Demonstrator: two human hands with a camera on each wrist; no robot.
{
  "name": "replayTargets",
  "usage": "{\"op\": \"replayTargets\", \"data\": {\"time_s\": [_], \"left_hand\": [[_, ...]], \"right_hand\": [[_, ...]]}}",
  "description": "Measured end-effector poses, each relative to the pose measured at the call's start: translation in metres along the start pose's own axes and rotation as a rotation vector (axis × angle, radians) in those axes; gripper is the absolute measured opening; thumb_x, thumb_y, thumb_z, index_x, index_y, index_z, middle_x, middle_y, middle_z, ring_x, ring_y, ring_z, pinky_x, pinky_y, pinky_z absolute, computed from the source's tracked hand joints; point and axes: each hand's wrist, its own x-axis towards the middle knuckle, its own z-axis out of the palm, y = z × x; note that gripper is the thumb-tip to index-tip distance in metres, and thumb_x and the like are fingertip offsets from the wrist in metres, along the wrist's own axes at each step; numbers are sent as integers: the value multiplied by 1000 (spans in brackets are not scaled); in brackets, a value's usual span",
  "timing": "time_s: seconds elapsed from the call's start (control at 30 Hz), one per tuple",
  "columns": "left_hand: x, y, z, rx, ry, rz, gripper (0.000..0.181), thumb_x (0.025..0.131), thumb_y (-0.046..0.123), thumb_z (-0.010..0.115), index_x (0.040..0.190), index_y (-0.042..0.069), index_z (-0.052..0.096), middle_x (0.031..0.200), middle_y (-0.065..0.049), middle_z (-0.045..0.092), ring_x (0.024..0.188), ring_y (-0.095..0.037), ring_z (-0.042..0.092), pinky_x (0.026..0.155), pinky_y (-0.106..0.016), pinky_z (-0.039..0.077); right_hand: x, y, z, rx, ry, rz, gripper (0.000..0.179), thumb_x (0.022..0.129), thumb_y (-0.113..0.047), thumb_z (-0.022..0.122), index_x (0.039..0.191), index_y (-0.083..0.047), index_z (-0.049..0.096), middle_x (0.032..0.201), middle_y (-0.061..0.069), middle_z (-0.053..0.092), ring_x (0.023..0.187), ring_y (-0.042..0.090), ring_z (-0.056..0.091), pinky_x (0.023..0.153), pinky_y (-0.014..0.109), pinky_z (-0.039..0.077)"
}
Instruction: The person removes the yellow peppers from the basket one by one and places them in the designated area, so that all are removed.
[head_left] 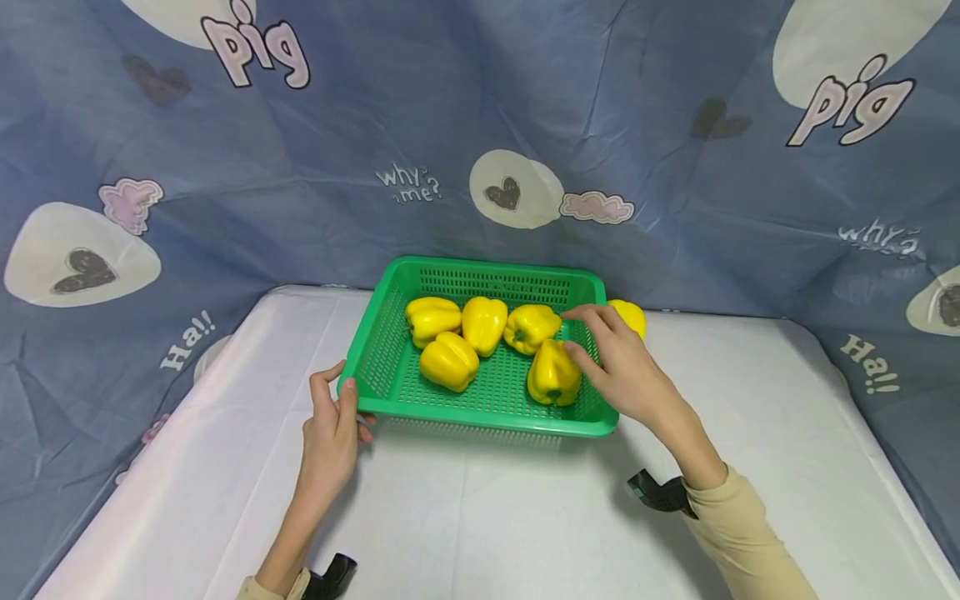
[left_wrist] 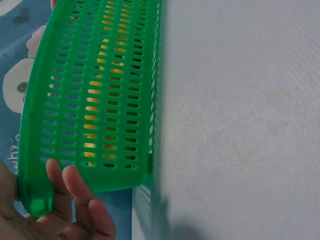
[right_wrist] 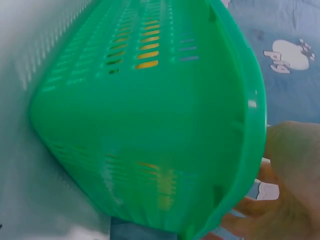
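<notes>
Presently: 5 yellow peppers [head_left: 449,362] in 1 green basket [head_left: 480,418], on tabletop [head_left: 465,517]; 1 outside pepper [head_left: 632,317] to its right. Left grip [head_left: 330,429]: curled round basket, front left. Right grip [head_left: 622,367]: spread at front-right pepper [head_left: 553,373] (contact unclear). Risk: lopsided lifting might roll contents rightward.

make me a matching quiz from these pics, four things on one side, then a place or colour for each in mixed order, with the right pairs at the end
Things
1. basket
2. left grip
3. right grip
4. backdrop

Places and colours
a. blue, printed with "pig"
b. over the basket's right end
c. green, with five yellow peppers inside
d. at the basket's near left corner

Right pairs: 1-c, 2-d, 3-b, 4-a
</notes>
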Motion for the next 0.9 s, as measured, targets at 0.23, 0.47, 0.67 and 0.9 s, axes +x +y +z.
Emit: {"op": "replayTargets", "data": {"time_s": [0.23, 0.47, 0.67, 0.9], "left_hand": [[0, -1, 0, 8, 8, -20, 50, 120, 39, 31, 161, 11, 31, 88, -25, 75, 60, -22, 67, 61, -24, 51], [1, -1, 1, 4, 10, -19, 50, 120, 39, 30, 161, 11, 31, 88, -26, 74, 60, -24, 67, 61, -24, 52], [1, -2, 1, 8, 9, -20, 49, 120, 39, 31, 160, 12, 31, 88, -25, 74, 61, -24, 67, 62, -24, 52], [1, -1, 1, 11, 11, -17, 49, 120, 38, 30, 161, 10, 31, 88, -26, 74, 60, -24, 67, 61, -24, 52]], "right_hand": [[-1, -8, 8, -46, -35, -36, 44, 110, -25, 64, 150, -8, 54, 157, 20, 51, 139, 41, 59, 112, 61, 52], [2, -15, 15, -103, -83, -62, 44, 109, -29, 67, 148, -10, 58, 156, 21, 52, 139, 45, 59, 115, 66, 47], [4, -18, 21, -215, -108, -96, 46, 103, -26, 76, 144, -9, 63, 153, 23, 56, 135, 47, 62, 110, 68, 48], [6, -19, 26, -282, -139, -126, 51, 95, -22, 86, 139, -9, 65, 146, 21, 61, 134, 42, 62, 115, 69, 45]]}}
